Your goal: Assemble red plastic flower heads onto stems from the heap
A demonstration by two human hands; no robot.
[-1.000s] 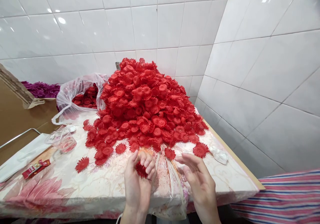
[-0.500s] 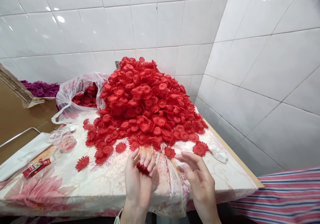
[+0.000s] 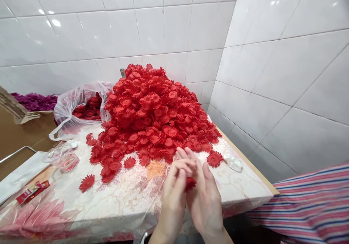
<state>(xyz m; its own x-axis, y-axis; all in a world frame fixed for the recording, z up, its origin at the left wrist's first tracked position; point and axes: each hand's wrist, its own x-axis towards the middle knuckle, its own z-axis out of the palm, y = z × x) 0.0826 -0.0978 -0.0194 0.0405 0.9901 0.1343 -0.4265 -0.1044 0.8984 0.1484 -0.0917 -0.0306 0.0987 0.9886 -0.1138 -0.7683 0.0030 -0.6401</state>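
My left hand (image 3: 174, 193) and my right hand (image 3: 205, 198) are together above the near edge of the table. The fingers of my left hand are curled, with a red artificial flower (image 3: 190, 184) partly visible between it and my right palm. My right hand has its fingers stretched out and its thumb apart, touching the left fingers. Just beyond both hands rises a large pile of red artificial flowers (image 3: 158, 109). Single flowers lie loose around it, one red flower (image 3: 215, 159) to the right and another red flower (image 3: 87, 183) at the left.
A clear plastic bag (image 3: 65, 106) holding darker red flowers stands left of the pile. Purple flowers (image 3: 35, 101) show behind a cardboard box (image 3: 32, 127). On the table (image 3: 114, 207) are a clear plastic cup (image 3: 69, 161) and a red wrapper (image 3: 32, 192). Striped cloth (image 3: 313, 200) hangs at right.
My hands have come together from apart, the left moving right. The pale strips that lay between them no longer show. The view has shifted slightly right.
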